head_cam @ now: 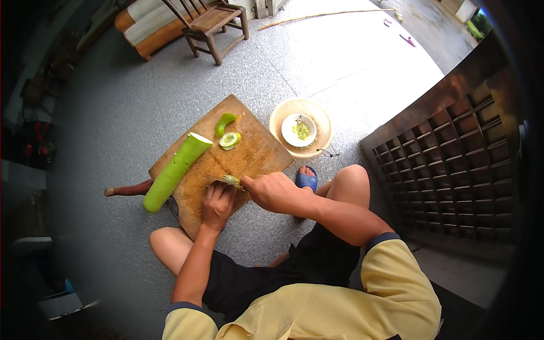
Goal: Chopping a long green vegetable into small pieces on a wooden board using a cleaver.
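Observation:
My right hand (pixel 274 193) grips a knife (pixel 214 177) by its handle, with the blade pointing left over a wooden chopping board (pixel 255 148). Small pale-green pieces (pixel 230 179) lie along the blade. On the board, just below the knife, my left hand (pixel 219 204) rests with bent fingers close to the blade. Whatever lies under those fingers is hidden. A long green gourd (pixel 176 172), cut flat at its upper end, lies across the board's left side and overhangs the edge. Farther up are a cut round slice (pixel 230 139) and a curved green piece (pixel 225 123).
Beyond the board's right corner, a woven basket (pixel 276 114) holds a white bowl (pixel 285 138) of chopped green bits. A dark red wooden handle (pixel 127 189) juts out at left. A wooden chair (pixel 214 21) stands behind, and a lattice wooden door (pixel 446 161) stands at right.

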{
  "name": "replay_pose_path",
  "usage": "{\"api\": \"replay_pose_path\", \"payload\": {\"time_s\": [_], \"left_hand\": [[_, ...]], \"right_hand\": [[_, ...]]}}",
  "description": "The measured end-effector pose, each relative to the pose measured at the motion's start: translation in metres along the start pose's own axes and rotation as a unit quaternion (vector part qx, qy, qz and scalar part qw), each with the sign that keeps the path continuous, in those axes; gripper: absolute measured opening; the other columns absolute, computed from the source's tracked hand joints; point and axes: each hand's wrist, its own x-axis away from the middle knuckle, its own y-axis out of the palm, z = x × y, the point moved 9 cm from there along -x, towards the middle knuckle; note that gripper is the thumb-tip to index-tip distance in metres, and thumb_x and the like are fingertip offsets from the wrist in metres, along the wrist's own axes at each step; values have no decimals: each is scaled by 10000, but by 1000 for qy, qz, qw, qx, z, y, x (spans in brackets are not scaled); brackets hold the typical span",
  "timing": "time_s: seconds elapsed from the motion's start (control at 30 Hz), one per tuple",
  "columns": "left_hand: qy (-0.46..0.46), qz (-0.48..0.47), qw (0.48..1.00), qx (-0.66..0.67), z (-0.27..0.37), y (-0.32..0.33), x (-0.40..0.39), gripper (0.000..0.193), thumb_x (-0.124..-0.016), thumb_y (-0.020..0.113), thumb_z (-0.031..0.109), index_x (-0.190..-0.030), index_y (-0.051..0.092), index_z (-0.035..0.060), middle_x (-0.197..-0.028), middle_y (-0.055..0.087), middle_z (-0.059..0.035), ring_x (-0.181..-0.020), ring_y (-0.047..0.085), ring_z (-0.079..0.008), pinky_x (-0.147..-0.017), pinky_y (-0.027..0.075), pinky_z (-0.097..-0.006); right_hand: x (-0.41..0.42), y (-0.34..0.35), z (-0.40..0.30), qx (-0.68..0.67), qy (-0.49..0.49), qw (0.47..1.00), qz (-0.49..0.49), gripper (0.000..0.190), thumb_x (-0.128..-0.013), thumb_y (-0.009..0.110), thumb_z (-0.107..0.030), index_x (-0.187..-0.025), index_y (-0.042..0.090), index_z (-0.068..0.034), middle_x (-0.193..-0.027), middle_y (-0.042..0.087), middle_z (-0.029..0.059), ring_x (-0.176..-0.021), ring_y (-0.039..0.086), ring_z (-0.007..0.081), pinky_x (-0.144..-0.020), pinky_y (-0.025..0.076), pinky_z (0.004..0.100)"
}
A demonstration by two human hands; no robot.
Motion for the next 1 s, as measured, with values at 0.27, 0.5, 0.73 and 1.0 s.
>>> {"api": "replay_pose_path", "payload": {"time_s": [0.27, 0.5, 0.73, 1.0], "left_hand": [[-4, 7, 1000, 9, 2, -3, 0, 145, -862, 742, 76, -996, 748, 21, -1027, 696, -134, -947, 652, -369, -845, 545, -444], [-3, 16, 1000, 5, 1, -3, -1, 136, -854, 738, 68, -984, 762, 38, -1028, 692, -136, -940, 656, -369, -831, 551, -444], [-4, 8, 1000, 8, 1, -2, -2, 145, -850, 735, 56, -990, 762, 27, -1033, 693, -140, -965, 659, -377, -839, 555, -441], [-10, -3, 1000, 15, 2, -2, -2, 145, -834, 748, 45, -975, 762, 13, -1034, 702, -144, -987, 667, -382, -857, 557, -450]], "right_hand": [[4, -1, -4, 35, 40, 994, -94, 138, -979, 517, -141, -1053, 578, -42, -725, 694, 153, -687, 719, 343, -567, 554, 469], [5, 6, -3, 36, 30, 996, -77, 130, -965, 529, -135, -1042, 584, -45, -716, 692, 148, -674, 718, 343, -552, 551, 468], [2, 15, -3, 36, 10, 999, -25, 119, -925, 575, -106, -1022, 583, -37, -663, 662, 154, -618, 695, 342, -518, 526, 461], [2, 10, 3, 23, 38, 998, -43, 127, -937, 565, -122, -1038, 572, -46, -724, 696, 151, -683, 725, 333, -549, 554, 454]]}}
